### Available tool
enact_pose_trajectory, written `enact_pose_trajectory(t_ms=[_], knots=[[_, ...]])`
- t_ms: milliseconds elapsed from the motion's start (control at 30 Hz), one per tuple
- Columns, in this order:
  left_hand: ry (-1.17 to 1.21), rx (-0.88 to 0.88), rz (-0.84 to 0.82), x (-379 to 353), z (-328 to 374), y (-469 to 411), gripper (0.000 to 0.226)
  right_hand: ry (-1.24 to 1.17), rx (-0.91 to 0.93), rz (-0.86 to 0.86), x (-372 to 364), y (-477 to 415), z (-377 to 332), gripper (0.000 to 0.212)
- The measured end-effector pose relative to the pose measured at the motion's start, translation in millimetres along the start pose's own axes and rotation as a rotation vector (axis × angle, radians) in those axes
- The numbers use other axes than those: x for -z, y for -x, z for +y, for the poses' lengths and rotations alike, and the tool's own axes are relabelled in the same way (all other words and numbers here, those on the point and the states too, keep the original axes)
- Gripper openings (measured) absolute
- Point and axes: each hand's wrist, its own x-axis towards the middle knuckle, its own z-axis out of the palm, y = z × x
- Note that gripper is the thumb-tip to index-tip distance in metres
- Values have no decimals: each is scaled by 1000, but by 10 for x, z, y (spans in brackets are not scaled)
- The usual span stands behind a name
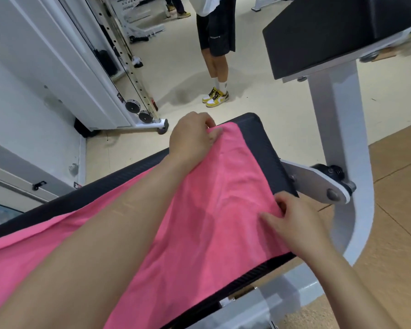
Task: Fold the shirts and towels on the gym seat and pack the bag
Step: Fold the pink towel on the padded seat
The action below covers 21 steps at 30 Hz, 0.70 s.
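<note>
Left hand and right hand pinched the end corners of a pink cloth towel lying lengthwise along the black padded bench.

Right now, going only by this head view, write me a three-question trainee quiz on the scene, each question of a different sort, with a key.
1. True or false: the right hand lies flat on the black seat, holding nothing.
2. Multiple choice: the left hand grips A) a corner of the pink towel, B) a bag, C) a shirt.
3. Fill the gap: the person standing beyond the seat wears ____ and white shoes.

Key
1. False: its fingers pinch the towel's edge.
2. A.
3. Yellow.
</note>
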Motion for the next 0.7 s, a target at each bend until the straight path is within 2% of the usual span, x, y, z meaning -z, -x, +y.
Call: enact_pose_trajectory(t_ms=[67,133,267,367,467,600,700], knots=[[67,-37,51,-39,42,0,17,-80,-21,-59,-52,138,182,21],[99,-74,89,-71,90,22,19,-190,-44,-45,-55,205,327,18],[37,-178,147,-142,162,4,25,-247,-103,160,-67,256,506,6],[-113,-262,170,-232,193,-43,28,-264,-161,259,-126,290,567,17],[-258,-291,176,-312,180,-101,32,-196,-157,299,-187,316,590,28],[-273,-177,69,-271,194,-177,35,-32,-157,250,-172,350,548,37],[-213,-229,160,-171,227,-43,30,159,-154,268,-139,364,495,43]])
